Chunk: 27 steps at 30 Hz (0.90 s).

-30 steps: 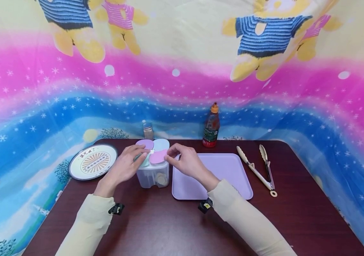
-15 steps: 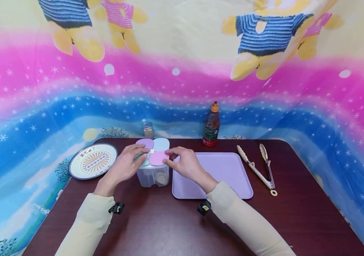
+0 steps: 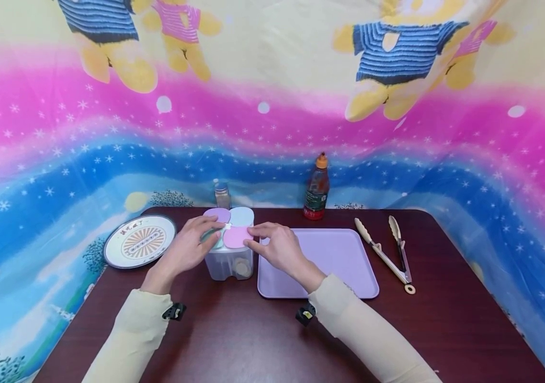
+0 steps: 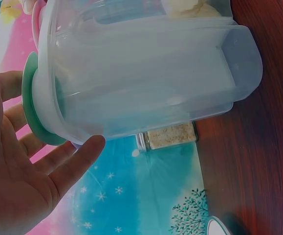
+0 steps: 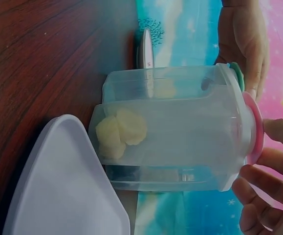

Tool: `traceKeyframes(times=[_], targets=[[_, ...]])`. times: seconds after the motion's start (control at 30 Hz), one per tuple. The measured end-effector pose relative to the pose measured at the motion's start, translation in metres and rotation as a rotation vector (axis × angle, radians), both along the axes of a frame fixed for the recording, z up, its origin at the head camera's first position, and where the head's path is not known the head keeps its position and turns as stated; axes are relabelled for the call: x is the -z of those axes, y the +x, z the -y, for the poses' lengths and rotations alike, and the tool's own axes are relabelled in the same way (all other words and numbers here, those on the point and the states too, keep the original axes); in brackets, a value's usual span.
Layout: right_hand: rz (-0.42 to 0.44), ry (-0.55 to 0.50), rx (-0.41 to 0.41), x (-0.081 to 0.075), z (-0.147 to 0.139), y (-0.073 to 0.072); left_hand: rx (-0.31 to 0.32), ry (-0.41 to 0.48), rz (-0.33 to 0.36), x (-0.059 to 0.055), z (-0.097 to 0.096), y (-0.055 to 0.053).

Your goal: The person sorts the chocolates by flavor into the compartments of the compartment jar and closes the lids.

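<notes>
A clear plastic storage container stands upright on the table, topped by petal-shaped lids in several colours. My right hand pinches the edge of the pink lid between thumb and fingers, its other fingers loosely bent in the right wrist view. My left hand rests its fingertips on the lids' left side, over the green lid; its fingers are relaxed. Pale yellow rounded pieces lie at the bottom of the compartment under the pink lid. The purple lid and white lid sit flat behind.
A lilac tray lies right of the container, with tongs beyond it. A sauce bottle and a small seasoning jar stand at the back. At the left edge lies a patterned plate.
The pink lid has gone from slightly tilted to lying flat on the container, and my right hand has shifted slightly with it. My left hand has stayed in place.
</notes>
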State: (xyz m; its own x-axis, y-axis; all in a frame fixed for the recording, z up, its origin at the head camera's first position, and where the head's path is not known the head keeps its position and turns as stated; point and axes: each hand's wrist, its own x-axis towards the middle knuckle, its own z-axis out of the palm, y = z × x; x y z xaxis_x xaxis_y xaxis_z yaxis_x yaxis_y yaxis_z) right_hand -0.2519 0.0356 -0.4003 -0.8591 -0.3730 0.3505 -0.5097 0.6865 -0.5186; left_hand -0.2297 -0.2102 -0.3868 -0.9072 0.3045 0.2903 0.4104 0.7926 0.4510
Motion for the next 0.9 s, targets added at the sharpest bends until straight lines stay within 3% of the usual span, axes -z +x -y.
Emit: traceKeyframes(times=[0.5,0.9], targets=[[0.01,0.032,0.027,0.0041,0.002,0.003,-0.008,-0.003,-0.005,0.0034,0.0022,-0.0011],[-0.116,0.055,0.01,0.0081,-0.0005,0.0041,-0.002,-0.008,-0.006,0.0018,0.0013,-0.002]])
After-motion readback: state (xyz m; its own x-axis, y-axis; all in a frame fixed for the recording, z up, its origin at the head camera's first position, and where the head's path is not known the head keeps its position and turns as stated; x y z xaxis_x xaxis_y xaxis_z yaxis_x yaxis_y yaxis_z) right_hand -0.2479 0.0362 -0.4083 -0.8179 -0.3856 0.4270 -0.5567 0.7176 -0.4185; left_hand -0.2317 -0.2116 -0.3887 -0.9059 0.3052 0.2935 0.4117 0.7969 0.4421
